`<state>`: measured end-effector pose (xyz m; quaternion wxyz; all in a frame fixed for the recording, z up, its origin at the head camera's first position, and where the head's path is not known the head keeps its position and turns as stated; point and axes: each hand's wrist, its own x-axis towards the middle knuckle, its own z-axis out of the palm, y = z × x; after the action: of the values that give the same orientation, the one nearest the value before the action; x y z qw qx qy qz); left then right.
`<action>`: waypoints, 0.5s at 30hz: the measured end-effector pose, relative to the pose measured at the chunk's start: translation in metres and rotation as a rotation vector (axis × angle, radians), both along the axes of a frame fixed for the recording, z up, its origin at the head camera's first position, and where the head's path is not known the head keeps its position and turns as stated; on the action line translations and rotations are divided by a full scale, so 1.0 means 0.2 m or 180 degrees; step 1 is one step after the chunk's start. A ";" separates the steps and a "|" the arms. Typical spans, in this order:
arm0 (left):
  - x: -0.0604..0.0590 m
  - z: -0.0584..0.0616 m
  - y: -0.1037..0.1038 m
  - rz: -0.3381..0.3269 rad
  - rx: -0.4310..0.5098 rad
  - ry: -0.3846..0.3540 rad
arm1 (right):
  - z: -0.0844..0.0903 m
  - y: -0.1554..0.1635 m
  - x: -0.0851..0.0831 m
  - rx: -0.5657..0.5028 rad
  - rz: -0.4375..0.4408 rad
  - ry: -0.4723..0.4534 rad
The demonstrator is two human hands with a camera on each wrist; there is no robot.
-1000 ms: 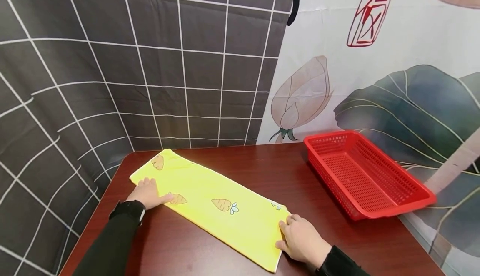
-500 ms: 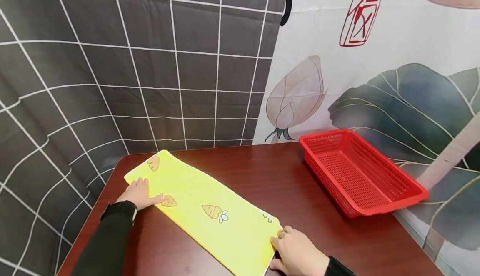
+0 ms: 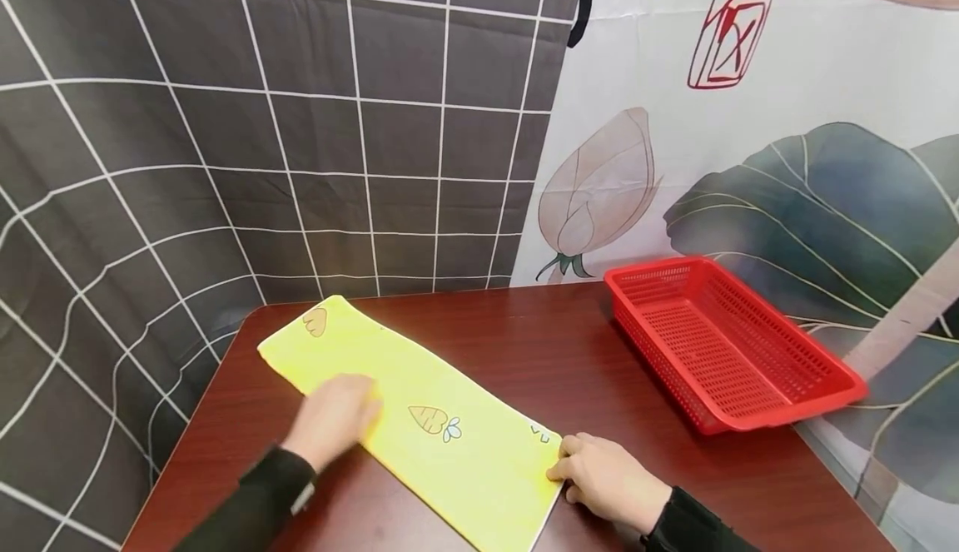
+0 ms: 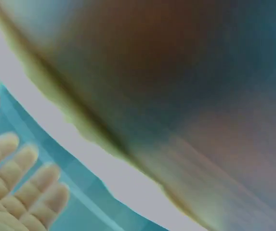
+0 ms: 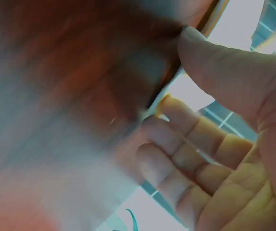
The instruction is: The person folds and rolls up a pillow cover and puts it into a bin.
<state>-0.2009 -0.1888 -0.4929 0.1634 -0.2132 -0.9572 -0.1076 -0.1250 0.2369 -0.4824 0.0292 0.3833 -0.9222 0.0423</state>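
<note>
A folded yellow cloth [image 3: 464,469] printed with carrots lies flat and slantwise on the brown table in the head view. My left hand [image 3: 333,420], blurred, is over the cloth's near long edge, left of the middle carrot. In the left wrist view its fingers [image 4: 34,185] are extended and hold nothing; whether they touch the cloth cannot be told. At the cloth's right end, my right hand [image 3: 603,479] touches the short edge with its fingertips. Seen from the right wrist, the thumb [image 5: 219,62] and fingers stand apart along that edge.
A red perforated plastic basket [image 3: 712,352] stands at the table's right back, with no contents visible. The wooden table [image 3: 479,331] meets a dark grid-patterned curtain [image 3: 300,144] and a white lotus-print curtain [image 3: 622,52] behind.
My left hand has left the cloth's left end and moved right along its near edge, uncovering that corner. The right hand stays at the right end. The camera view has shifted slightly.
</note>
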 end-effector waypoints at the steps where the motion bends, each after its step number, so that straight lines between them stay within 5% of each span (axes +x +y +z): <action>1: 0.08 0.00 0.10 -0.0185 0.0032 0.0092 | 0.00 0.01 -0.01 -0.0037 0.0074 0.0066; 5: 0.37 0.02 0.46 -0.1128 -0.0051 0.0310 | -0.01 0.03 -0.07 -0.0176 0.0239 0.0241; 8: 0.50 0.03 0.66 -0.1531 -0.0337 0.0122 | 0.00 0.03 -0.09 -0.0218 0.0166 0.0109; 11: 0.56 0.02 0.78 -0.1423 -0.0683 -0.0343 | 0.01 0.02 -0.10 -0.0222 0.0041 -0.0142; 15: 0.60 0.00 0.87 -0.0975 -0.0973 -0.0836 | 0.01 0.02 -0.11 -0.0198 -0.0008 -0.0312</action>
<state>-0.0813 -0.0145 -0.4936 -0.0148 -0.3621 -0.9319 -0.0119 -0.1473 0.2405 -0.4811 -0.0041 0.3785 -0.9212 0.0896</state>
